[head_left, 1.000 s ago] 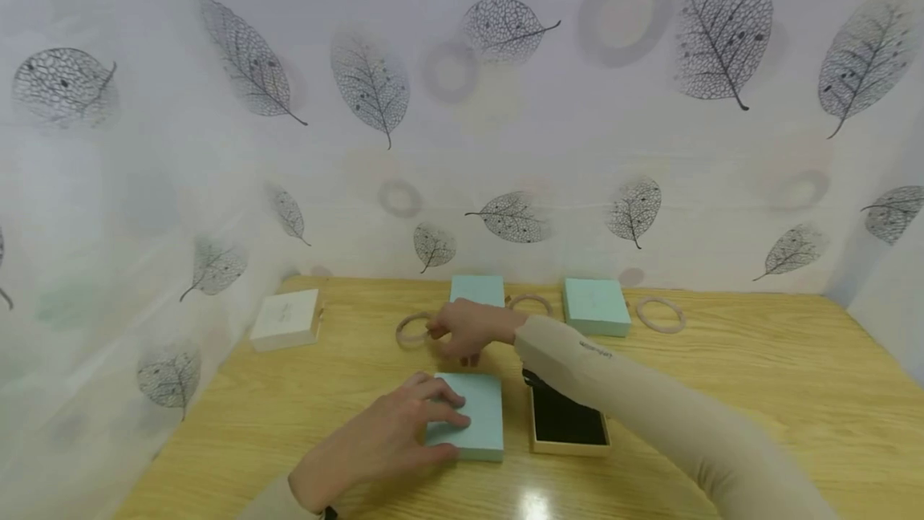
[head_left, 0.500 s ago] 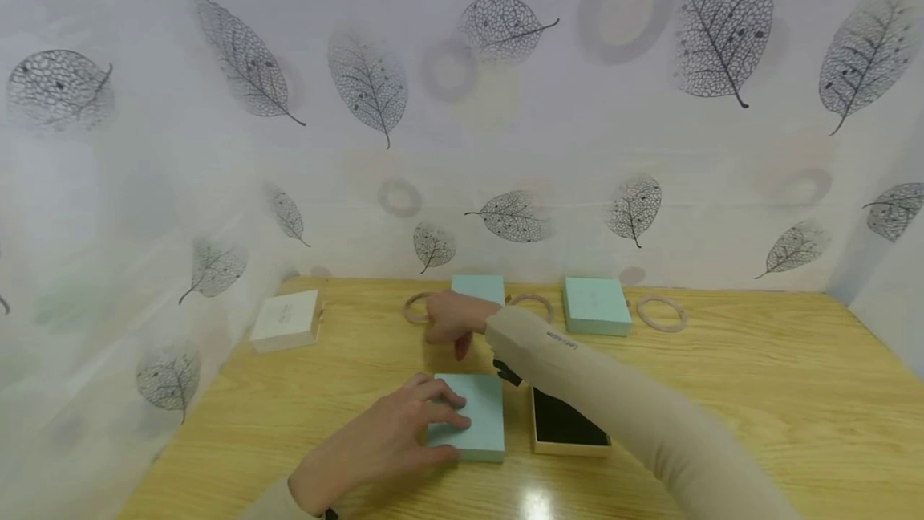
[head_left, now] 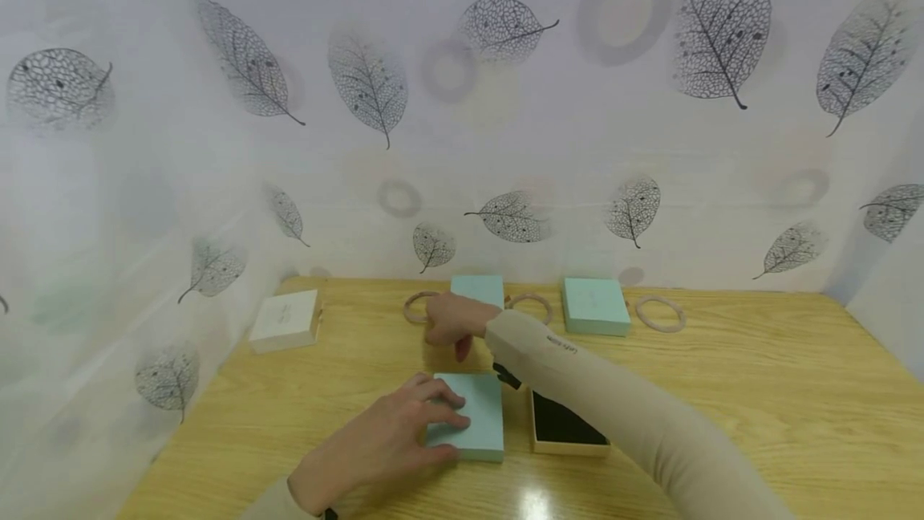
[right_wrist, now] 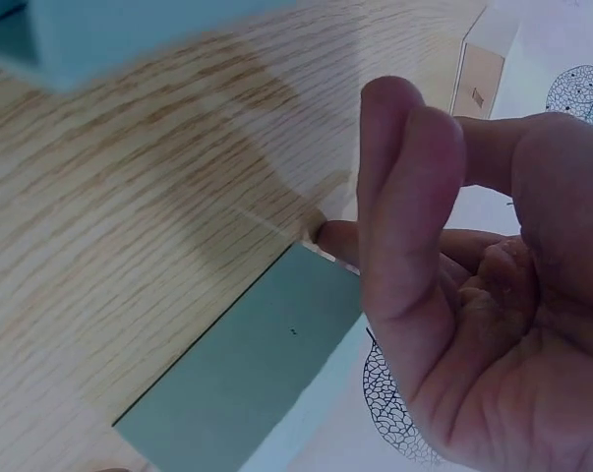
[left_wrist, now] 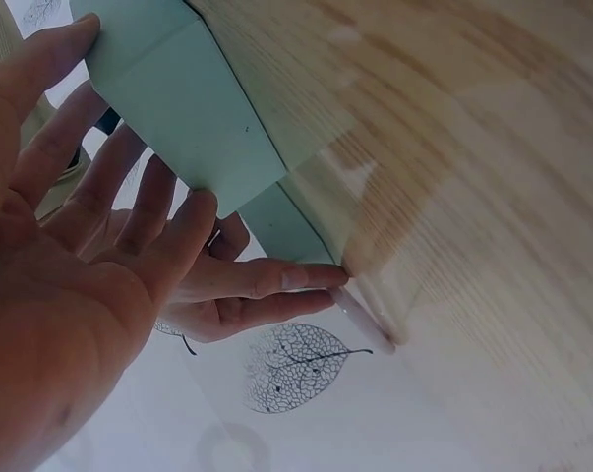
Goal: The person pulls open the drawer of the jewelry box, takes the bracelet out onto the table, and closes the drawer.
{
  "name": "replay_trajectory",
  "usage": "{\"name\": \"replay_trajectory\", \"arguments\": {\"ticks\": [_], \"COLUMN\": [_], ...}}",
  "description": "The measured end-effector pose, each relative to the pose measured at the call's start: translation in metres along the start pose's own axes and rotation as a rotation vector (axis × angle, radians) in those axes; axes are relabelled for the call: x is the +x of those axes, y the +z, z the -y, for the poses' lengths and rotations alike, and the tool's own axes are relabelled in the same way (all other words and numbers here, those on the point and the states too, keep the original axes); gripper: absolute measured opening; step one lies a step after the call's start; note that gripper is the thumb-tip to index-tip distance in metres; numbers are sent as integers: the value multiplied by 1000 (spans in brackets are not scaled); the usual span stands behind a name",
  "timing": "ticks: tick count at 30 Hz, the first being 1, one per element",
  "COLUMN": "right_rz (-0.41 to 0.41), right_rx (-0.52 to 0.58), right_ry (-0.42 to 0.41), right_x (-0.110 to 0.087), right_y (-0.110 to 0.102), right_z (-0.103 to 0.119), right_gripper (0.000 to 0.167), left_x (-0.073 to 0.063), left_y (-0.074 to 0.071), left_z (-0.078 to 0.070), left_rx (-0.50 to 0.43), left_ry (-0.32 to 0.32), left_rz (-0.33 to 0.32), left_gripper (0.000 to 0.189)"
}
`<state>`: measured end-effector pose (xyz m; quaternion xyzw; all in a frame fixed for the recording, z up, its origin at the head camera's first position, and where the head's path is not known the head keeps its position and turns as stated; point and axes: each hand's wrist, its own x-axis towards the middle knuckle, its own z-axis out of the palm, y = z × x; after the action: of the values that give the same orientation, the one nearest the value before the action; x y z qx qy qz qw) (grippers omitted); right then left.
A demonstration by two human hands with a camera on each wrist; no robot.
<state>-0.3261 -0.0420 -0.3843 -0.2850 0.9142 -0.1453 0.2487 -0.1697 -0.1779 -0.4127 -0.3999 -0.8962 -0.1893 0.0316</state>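
Centrally, head view: right hand (head_left: 455,318), with pale bangle (head_left: 408,308) at its left edge; rear mint box (head_left: 478,287) partly behind it. Left hand (head_left: 386,432), lower middle, fingers spread on front mint box (head_left: 480,420). Black-lined open box (head_left: 570,449), lower right of centre; white box (head_left: 285,319), left.
Left wrist view: bangle pinched at one end by right fingertips, projecting lower right of them; front mint box, upper left.
Right wrist view: rear mint box, lower middle; fingertip beside its corner, pinch hidden.
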Motion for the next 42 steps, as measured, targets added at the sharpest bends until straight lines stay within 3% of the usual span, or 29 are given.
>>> {"name": "replay_trajectory", "arguments": {"ticks": [10, 15, 22, 26, 32, 38, 42], "right_rz": [-40, -112, -254, -303, -428, -467, -459], "right_rx": [51, 91, 92, 48, -53, 15, 88], "right_ry": [-6, -68, -195, -209, -218, -171, -121], "right_x": [-5, -21, -77, -116, -164, -198, -215], "right_y": [2, -3, -15, -15, 0, 20, 33], "right_z": [-1, 0, -16, -36, -76, -111, -129], "right_gripper": [16, 16, 32, 32, 22, 21, 24], "left_x": [1, 1, 1, 1, 3, 7, 11], "left_y": [0, 0, 2, 1, -1, -2, -3], "left_z": [0, -1, 0, -1, -1, 0, 2], "left_rx": [3, 3, -8, 4, 31, 47, 38], "left_ry": [13, 11, 38, 44, 33, -13, -10], "left_rz": [-3, -15, -30, -31, -10, 12, 35], "left_gripper": [26, 27, 24, 24, 28, 38, 48]}}
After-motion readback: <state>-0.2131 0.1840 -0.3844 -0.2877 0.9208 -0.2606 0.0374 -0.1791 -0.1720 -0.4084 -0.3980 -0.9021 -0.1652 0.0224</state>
